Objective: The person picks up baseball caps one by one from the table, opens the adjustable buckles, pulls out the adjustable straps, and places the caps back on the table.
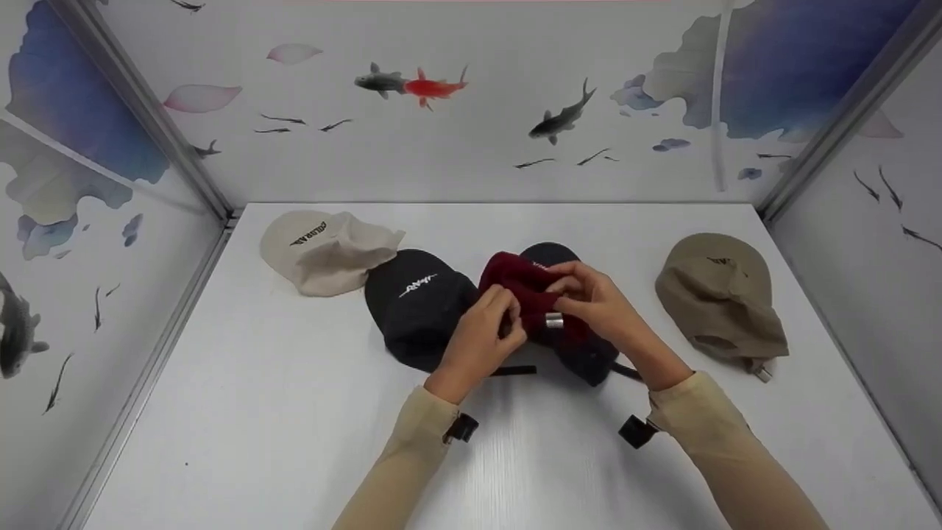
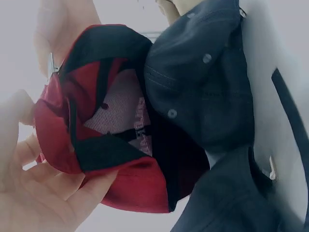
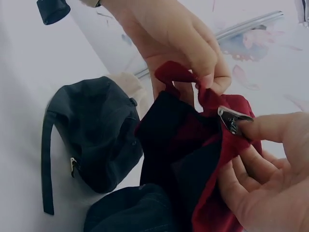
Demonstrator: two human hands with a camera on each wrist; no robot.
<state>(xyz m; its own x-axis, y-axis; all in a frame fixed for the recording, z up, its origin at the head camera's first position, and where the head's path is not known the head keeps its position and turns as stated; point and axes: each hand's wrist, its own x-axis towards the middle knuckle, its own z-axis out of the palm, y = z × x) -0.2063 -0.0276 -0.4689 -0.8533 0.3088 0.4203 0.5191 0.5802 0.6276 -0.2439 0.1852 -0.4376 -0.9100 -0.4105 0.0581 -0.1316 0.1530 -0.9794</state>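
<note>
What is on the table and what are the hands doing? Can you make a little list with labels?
Held thing: dark red cloth cap with a silver metal buckle
Left hand: pinches the red cap's strap
Right hand: grips the cap by the buckle
Beside it: black cloth cap with white lettering, touching the red cap
Under it: another dark cap, partly hidden
Far left: cream cloth cap
Far right: tan cloth cap
Surface: white table

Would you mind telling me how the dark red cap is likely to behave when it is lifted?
The dark red cap will probably flop: its cloth folds between the left hand and right hand. It seems light, held by fingertips. The metal buckle may dangle on its strap.
</note>
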